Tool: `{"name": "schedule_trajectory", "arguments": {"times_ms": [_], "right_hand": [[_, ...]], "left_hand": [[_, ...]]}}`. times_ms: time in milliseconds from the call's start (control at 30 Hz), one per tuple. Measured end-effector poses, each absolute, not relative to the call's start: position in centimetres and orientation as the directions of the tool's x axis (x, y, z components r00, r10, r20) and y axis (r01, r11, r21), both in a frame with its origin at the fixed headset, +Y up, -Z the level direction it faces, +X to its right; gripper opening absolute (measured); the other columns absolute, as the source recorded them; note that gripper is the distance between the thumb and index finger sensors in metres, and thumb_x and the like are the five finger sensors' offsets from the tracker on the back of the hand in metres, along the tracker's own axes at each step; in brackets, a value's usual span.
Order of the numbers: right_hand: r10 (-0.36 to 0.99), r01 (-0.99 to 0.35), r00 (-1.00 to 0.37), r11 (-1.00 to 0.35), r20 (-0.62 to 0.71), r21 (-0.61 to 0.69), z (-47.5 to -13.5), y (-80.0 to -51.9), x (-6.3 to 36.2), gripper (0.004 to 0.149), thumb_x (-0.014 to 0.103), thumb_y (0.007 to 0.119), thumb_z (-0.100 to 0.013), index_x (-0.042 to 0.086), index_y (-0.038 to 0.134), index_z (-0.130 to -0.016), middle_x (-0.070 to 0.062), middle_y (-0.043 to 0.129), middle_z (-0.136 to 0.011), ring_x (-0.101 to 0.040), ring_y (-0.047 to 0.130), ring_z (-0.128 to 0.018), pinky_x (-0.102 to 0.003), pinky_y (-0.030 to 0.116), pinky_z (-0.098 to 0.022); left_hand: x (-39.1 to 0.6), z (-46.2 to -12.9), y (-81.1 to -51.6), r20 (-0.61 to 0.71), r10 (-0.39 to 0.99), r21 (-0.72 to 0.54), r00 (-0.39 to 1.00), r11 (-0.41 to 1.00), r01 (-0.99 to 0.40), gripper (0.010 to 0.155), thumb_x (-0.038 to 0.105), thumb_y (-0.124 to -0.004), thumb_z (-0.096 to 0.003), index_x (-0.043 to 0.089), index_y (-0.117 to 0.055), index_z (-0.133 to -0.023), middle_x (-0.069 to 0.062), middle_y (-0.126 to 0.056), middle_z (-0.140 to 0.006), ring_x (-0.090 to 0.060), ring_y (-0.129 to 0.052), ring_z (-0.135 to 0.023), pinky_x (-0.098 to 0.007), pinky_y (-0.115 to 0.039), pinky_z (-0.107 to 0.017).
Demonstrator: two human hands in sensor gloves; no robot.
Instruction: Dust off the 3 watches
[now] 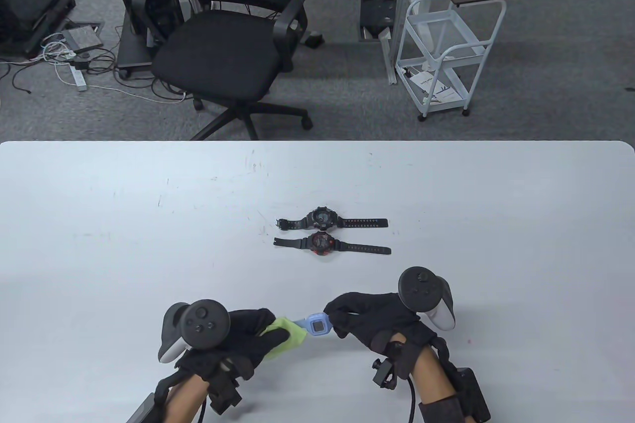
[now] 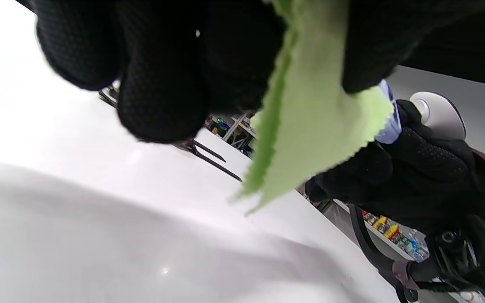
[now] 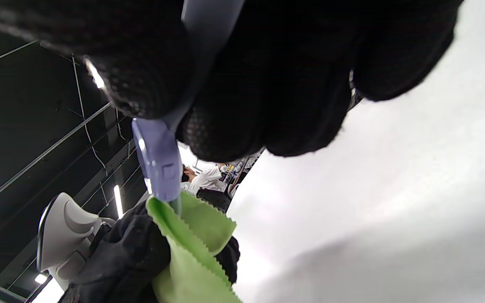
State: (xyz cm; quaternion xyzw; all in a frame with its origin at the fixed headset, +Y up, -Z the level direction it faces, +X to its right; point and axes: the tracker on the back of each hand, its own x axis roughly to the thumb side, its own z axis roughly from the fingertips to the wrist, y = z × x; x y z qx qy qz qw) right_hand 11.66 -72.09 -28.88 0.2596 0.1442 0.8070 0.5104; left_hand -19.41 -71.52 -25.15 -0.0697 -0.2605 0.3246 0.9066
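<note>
A white counter [image 1: 99,224] fills the lower table view. At six o'clock, the left hand [image 1: 233,338] pinches a green cloth [image 1: 285,338] around one strap of a light blue watch [image 1: 316,325], whose other strap the right hand [image 1: 372,321] grips. Two black watches [image 1: 330,232] lie at centre, apparently still awaiting dusting.
</note>
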Motion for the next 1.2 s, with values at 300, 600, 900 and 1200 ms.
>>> {"name": "schedule_trajectory", "arguments": {"times_ms": [300, 600, 900, 1200], "right_hand": [[0.904, -0.762, -0.342, -0.427, 0.258, 0.487, -29.0, -72.3, 12.3, 0.046, 0.044, 0.085, -0.046, 0.017, 0.096, -0.083, -0.003, 0.106, -0.061, -0.029, 0.103, -0.058, -0.060, 0.076, -0.052], [0.907, -0.768, -0.343, -0.420, 0.243, 0.484, -29.1, -72.6, 12.6, 0.047, 0.044, 0.085, -0.046, 0.017, 0.096, -0.083, -0.004, 0.106, -0.061, -0.029, 0.103, -0.058, -0.060, 0.076, -0.052], [0.911, -0.779, -0.332, -0.411, 0.244, 0.474, -29.3, -72.6, 12.9, 0.047, 0.044, 0.085, -0.046, 0.017, 0.096, -0.083, -0.004, 0.106, -0.061, -0.029, 0.103, -0.058, -0.060, 0.076, -0.052], [0.914, -0.781, -0.330, -0.404, 0.235, 0.475, -29.4, -72.8, 13.0, 0.047, 0.044, 0.085, -0.047, 0.017, 0.096, -0.083, -0.003, 0.106, -0.061, -0.029, 0.103, -0.058, -0.060, 0.076, -0.052]], "left_hand": [[-19.6, -25.3, -71.6, 0.406, 0.632, -0.298, 0.661, 0.775, -0.558, 0.049, 0.056, -0.087, -0.0466, 0.012, -0.098, -0.065, -0.006, -0.104, -0.047, -0.031, -0.107, -0.040, -0.064, -0.077, -0.056], [-19.6, -25.4, -71.8, 0.401, 0.622, -0.308, 0.673, 0.783, -0.540, 0.049, 0.048, -0.084, -0.0461, 0.011, -0.095, -0.076, -0.008, -0.104, -0.056, -0.032, -0.106, -0.047, -0.065, -0.075, -0.058], [-19.9, -25.4, -71.7, 0.390, 0.624, -0.290, 0.677, 0.781, -0.553, 0.048, 0.047, -0.084, -0.0471, 0.011, -0.094, -0.078, -0.010, -0.103, -0.060, -0.033, -0.106, -0.049, -0.065, -0.075, -0.058], [-20.3, -25.3, -71.3, 0.396, 0.627, -0.250, 0.671, 0.777, -0.578, 0.049, 0.055, -0.085, -0.0469, 0.012, -0.099, -0.066, -0.007, -0.105, -0.047, -0.031, -0.107, -0.039, -0.062, -0.080, -0.053]]}}
